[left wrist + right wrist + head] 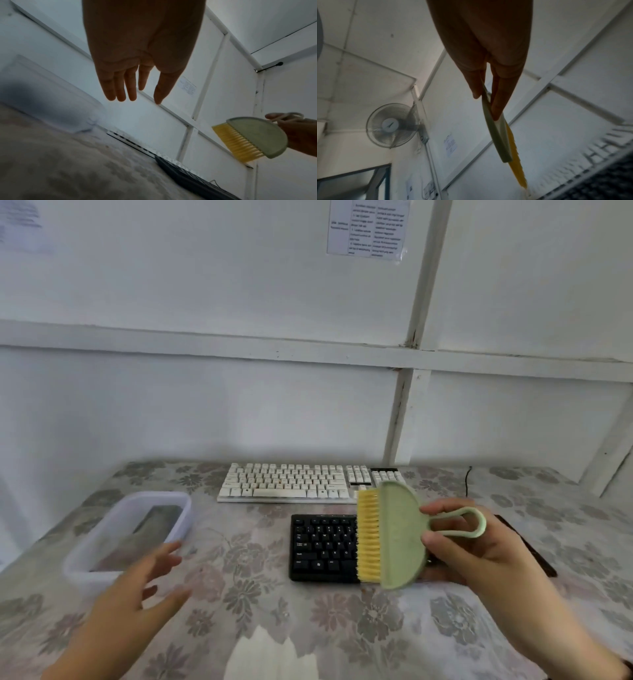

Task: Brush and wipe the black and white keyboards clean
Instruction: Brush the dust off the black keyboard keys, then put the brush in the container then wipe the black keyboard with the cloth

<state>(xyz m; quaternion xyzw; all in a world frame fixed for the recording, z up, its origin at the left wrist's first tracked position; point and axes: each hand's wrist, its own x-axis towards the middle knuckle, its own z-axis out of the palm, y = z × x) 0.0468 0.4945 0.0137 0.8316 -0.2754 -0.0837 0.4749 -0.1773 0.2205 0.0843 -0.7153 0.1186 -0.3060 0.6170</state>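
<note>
Green brush point(397, 534), yellow bristles point(368, 535); floral tablecloth point(274, 611)

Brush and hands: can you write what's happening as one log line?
right hand: holds green brush above black keyboard | left hand: empty, near plastic tub | white keyboard: untouched

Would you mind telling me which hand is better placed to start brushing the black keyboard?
The right hand: it already holds the green brush by its loop handle, raised over the black keyboard. The left hand is open and empty, off beside the plastic tub.
</note>
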